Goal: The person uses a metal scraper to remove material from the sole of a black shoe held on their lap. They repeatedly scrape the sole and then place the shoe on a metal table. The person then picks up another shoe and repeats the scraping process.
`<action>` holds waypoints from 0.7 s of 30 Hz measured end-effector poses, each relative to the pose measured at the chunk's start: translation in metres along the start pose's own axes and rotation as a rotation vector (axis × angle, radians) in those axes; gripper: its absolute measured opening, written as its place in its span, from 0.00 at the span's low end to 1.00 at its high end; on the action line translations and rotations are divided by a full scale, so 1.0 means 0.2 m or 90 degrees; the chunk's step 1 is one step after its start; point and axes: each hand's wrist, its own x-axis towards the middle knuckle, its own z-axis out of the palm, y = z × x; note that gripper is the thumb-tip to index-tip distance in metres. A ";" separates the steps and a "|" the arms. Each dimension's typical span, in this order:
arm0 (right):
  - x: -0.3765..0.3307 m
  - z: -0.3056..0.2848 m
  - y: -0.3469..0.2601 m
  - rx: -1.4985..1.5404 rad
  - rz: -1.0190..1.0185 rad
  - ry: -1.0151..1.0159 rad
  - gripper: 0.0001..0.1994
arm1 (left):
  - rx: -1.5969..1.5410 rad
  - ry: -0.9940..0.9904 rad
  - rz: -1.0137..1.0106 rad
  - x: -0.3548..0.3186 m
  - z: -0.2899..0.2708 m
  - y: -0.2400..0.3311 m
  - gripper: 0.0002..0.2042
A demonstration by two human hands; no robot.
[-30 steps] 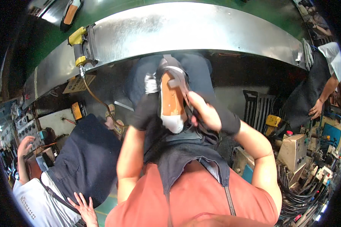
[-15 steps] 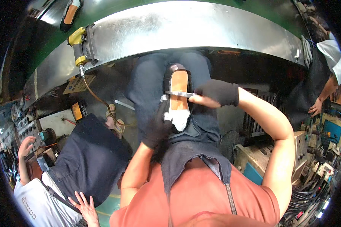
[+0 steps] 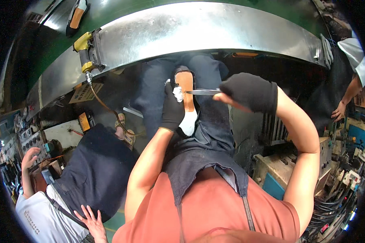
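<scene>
At the lower left of the frame I see a co-worker in a white shirt and dark apron (image 3: 89, 170), one hand raised near a cluttered control panel (image 3: 20, 137) at the left edge, the other low at the bottom edge. In the upper left, a yellow fitting (image 3: 84, 44) sits on the end of a long curved metal counter edge (image 3: 198, 24) that sweeps across the top of the frame, with a hose hanging down from it.

Moving to the centre, my left hand (image 3: 172, 109), in a dark glove, is clamped around the left side of a shoe sole piece (image 3: 186, 101), tan on top and white toward its lower end, standing lengthwise over my lap just below the counter edge. The fingers wrap it from the left, so the piece lies pressed against that hand's right side.

Just right of centre, my right hand (image 3: 247, 93), also dark-gloved, is closed in a pinch on a thin metal blade (image 3: 202, 92) that points left, lying level, with its tip touching the tan upper part of the piece. So the piece sits between the two hands, touching the left one and reached by the blade from the right one.

At the far right edge, another person's arm (image 3: 344, 101) hangs beside machines and cables.
</scene>
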 end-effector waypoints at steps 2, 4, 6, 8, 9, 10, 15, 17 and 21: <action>0.00 -0.01 -0.22 0.041 -0.074 0.186 0.21 | 0.022 -0.039 0.034 -0.05 -0.02 -0.14 0.36; 0.07 0.23 -0.18 0.151 -0.239 0.333 0.19 | -0.032 -0.090 0.045 -0.11 0.04 -0.24 0.41; 0.10 0.46 -0.06 0.248 -0.065 0.120 0.16 | -0.178 -0.114 0.021 -0.19 0.06 -0.15 0.47; 0.03 0.53 -0.03 0.344 -0.020 0.016 0.17 | -0.196 -0.005 0.102 -0.32 0.02 0.11 0.46; -0.01 0.54 -0.07 0.287 0.015 -0.028 0.19 | -0.204 -0.018 0.057 -0.41 0.04 0.02 0.46; -0.03 0.58 -0.06 0.319 -0.006 -0.022 0.19 | -0.215 -0.030 0.022 -0.44 0.06 -0.03 0.45; -0.03 0.63 -0.08 0.337 0.004 -0.059 0.21 | -0.242 -0.064 -0.051 -0.59 0.11 -0.08 0.44; 0.00 0.56 -0.15 0.157 0.054 -0.086 0.22 | -0.171 -0.013 0.050 -0.58 0.10 -0.01 0.36; 0.00 0.67 -0.07 0.147 0.048 -0.001 0.24 | -0.941 -0.159 -0.322 -0.42 0.09 -0.12 0.25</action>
